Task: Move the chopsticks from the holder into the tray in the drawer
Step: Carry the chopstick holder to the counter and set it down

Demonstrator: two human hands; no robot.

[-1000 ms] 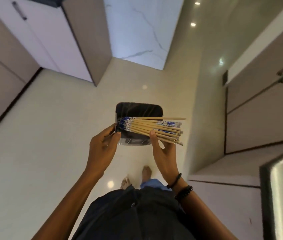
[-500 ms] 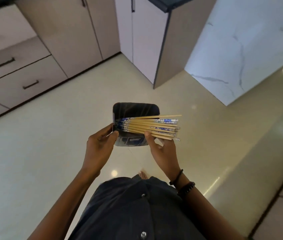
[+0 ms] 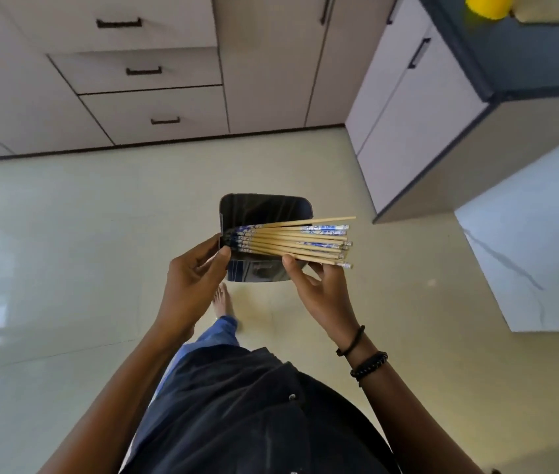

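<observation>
A black rectangular holder (image 3: 266, 210) hangs in front of me above the floor, carried between both hands. Several wooden chopsticks (image 3: 300, 241) with blue-and-white patterned ends lie across its top, their tips jutting out over its right edge. My left hand (image 3: 193, 278) grips the holder's left side, thumb on the chopstick ends. My right hand (image 3: 319, 289) holds the holder's right underside, thumb pressed on the chopsticks from below. The drawers in view are closed and no tray shows.
A cabinet with three closed drawers (image 3: 154, 107) stands ahead at the upper left. A dark-topped counter (image 3: 517, 63) with a yellow object (image 3: 488, 5) juts in at the upper right, a marble panel (image 3: 531, 241) below it. Pale tiled floor (image 3: 65, 251) spreads underneath.
The view has swung round: the drawer cabinet now fills the upper left and the dark counter the upper right. Both hands keep the same hold on the holder and chopsticks.
</observation>
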